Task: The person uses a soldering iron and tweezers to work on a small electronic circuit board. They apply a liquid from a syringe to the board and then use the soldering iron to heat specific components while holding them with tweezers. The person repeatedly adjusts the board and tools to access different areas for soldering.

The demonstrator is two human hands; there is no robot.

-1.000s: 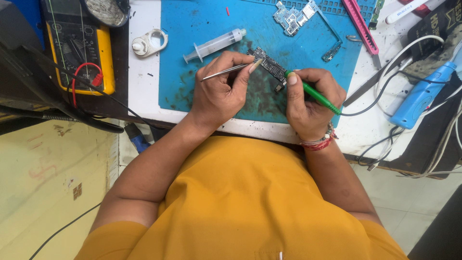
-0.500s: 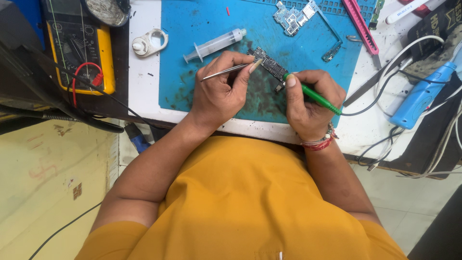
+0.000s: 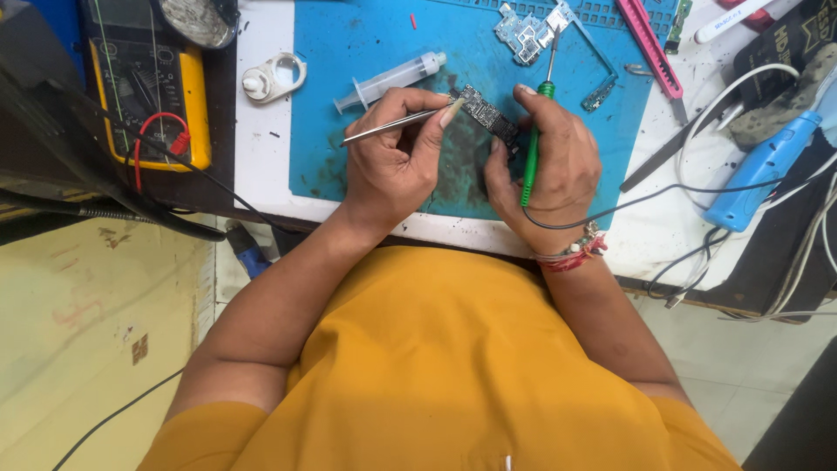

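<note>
My left hand [image 3: 392, 166] grips a pair of metal tweezers [image 3: 384, 127] whose ends stick out to the left. Its thumb and forefinger also touch the left end of a small dark circuit board [image 3: 482, 112]. My right hand [image 3: 558, 166] supports the board's right end. The same hand holds a green-handled tool [image 3: 533, 144] upright, with its metal tip pointing away from me, past the board. A black cable runs from the tool's lower end to the right. Both hands hover over a stained blue work mat [image 3: 366, 52].
On the mat lie a syringe [image 3: 392, 78], a pale circuit board [image 3: 527, 30] and a pink-handled knife [image 3: 649, 48]. A yellow multimeter [image 3: 148, 87] with red and black leads sits at far left, beside a white ring-shaped part [image 3: 272, 78]. A blue handheld tool [image 3: 758, 170] and tangled cables lie at right.
The green tool has swung in my right hand from slanting down-right, tip at the board, to upright with its tip pointing away. The left hand and tweezers barely moved.
</note>
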